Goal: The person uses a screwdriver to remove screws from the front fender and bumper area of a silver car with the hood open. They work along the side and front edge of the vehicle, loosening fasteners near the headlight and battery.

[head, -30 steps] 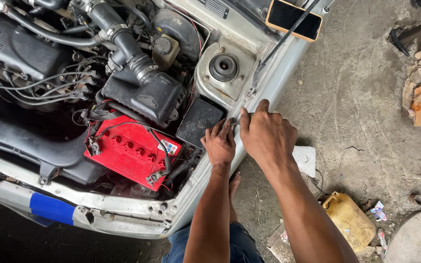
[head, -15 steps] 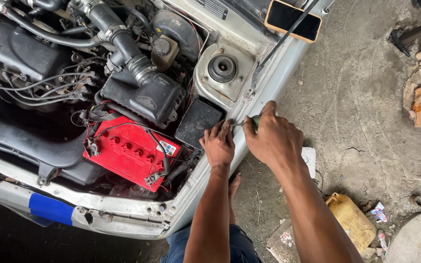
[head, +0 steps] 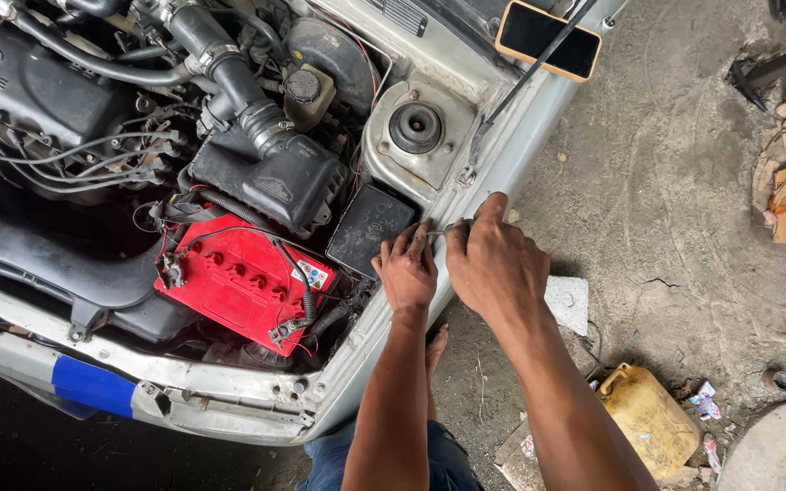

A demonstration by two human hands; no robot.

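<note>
— Well, from the left first: red battery (head: pixel 240 280) seated in its tray at 9 o'clock of the hands, cables attached, clamp looks in place. Untouched just now.
— Next over?
— Black box (head: pixel 368 227) at 10 o'clock of the left hand (head: pixel 407 270). Lid on. Left hand lying flat on the fender edge (head: pixel 502 155), fingers spread, gripping nothing, fingertips just touching a thin metal tool (head: pixel 443 230).
— And the right?
— Right hand (head: pixel 495 264) curled shut around that tool's handle, thumb pointing to 12 o'clock, tip aimed at the fender lip beside the box.
— Progress?
— Probably midway: a small fastener at the fender edge being worked, too small to tell whether loose or tight. Bonnet propped open; nothing lifted out of the bay yet.
— Further right?
— Yellow can (head: pixel 649 420) on the ground at 5 o'clock, well apart.
</note>
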